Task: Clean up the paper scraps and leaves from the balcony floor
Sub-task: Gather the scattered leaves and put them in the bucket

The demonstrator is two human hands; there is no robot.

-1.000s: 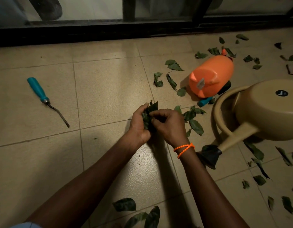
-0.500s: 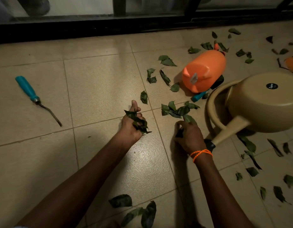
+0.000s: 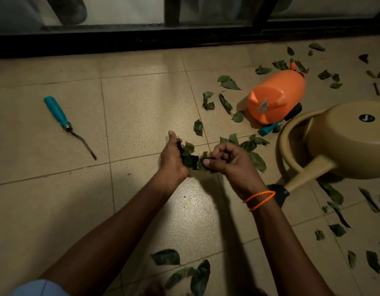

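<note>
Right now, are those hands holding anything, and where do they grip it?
The left hand grips a bunch of leaves in its curled fingers; the right hand pinches a leaf at its edge against that bunch.

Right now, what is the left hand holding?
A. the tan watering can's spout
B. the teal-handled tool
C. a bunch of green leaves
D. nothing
C: the left hand grips a bunch of leaves, while the teal-handled tool lies apart on the floor tiles.
</note>
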